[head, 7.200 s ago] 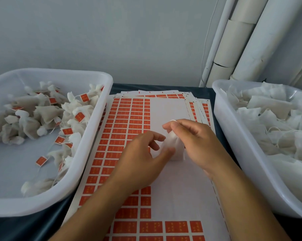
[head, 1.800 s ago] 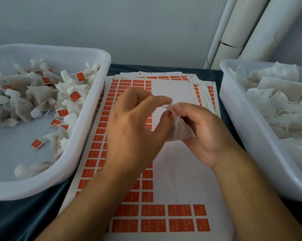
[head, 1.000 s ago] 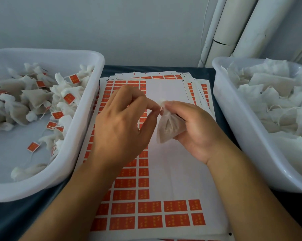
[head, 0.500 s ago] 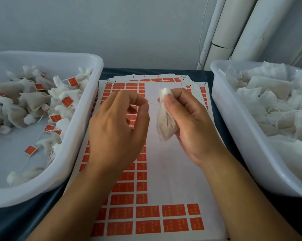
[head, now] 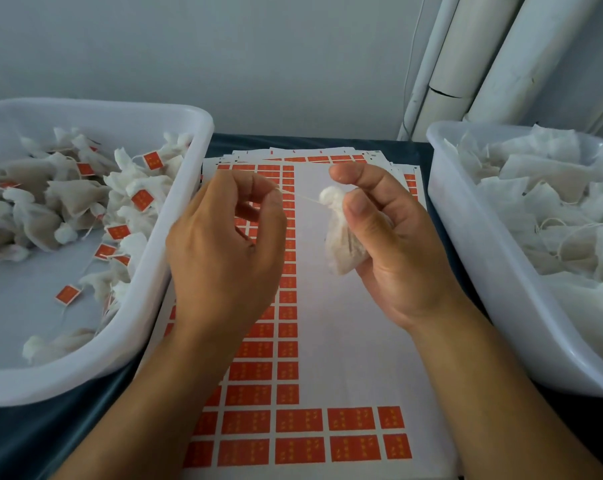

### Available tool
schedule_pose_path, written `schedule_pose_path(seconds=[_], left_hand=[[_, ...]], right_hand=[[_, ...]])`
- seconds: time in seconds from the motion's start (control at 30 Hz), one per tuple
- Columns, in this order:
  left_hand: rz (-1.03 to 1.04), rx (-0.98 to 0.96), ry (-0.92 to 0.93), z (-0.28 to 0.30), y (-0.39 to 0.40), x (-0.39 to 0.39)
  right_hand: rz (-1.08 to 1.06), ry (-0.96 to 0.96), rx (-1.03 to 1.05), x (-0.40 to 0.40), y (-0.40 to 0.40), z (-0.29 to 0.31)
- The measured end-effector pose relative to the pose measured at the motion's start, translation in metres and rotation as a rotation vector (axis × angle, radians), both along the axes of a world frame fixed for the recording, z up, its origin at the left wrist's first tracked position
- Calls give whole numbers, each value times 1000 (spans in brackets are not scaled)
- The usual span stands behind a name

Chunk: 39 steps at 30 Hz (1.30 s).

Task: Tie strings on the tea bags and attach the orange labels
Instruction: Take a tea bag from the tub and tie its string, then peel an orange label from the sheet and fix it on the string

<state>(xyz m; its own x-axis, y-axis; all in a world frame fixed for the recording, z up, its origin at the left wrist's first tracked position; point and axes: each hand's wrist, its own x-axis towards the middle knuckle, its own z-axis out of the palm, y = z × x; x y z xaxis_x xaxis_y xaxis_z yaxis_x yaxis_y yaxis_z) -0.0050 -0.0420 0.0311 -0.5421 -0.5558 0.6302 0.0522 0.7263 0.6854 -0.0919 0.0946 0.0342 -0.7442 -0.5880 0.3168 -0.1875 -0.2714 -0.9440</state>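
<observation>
At far left, a white tub [head: 175, 258] holds finished, labelled bags. The left hand [head: 224, 247] pinches the string [head: 298, 195], taut to the right. The right hand [head: 390, 237] curls round the tea bag [head: 341, 237], above the label sheet [head: 345, 334]; its long axis is near upright, gathered neck up. Tying looks nearly done; next, probably, an orange label goes on the string's free end.

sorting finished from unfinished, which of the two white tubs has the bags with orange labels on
The left tub: its tea bags carry orange labels. The right tub holds only plain white bags.
</observation>
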Motion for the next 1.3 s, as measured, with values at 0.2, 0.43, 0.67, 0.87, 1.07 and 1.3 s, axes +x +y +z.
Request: schedule_pose_path(seconds=[0.2,0.43,0.67,0.87,1.07,1.3], left_hand=[[-157,-6,-129,-6,3,-2],[-237,101,-275,-15,0,-9],[-153,250,-372,-22,-8,-15],[-153,191,-308,-14,-3,-8],[-292,56,-306,1,13,2],[-775,-368,-663,-4,51,51]], right_hand=[[32,-222,-193,-9,3,-1],[-135,1,230,-16,11,-5],[-164,123,755,-13,21,-10],[-413,331,994,3,63,-1],[-364,386,1230,59,111,-1],[-316,307,1212,75,136,-1]])
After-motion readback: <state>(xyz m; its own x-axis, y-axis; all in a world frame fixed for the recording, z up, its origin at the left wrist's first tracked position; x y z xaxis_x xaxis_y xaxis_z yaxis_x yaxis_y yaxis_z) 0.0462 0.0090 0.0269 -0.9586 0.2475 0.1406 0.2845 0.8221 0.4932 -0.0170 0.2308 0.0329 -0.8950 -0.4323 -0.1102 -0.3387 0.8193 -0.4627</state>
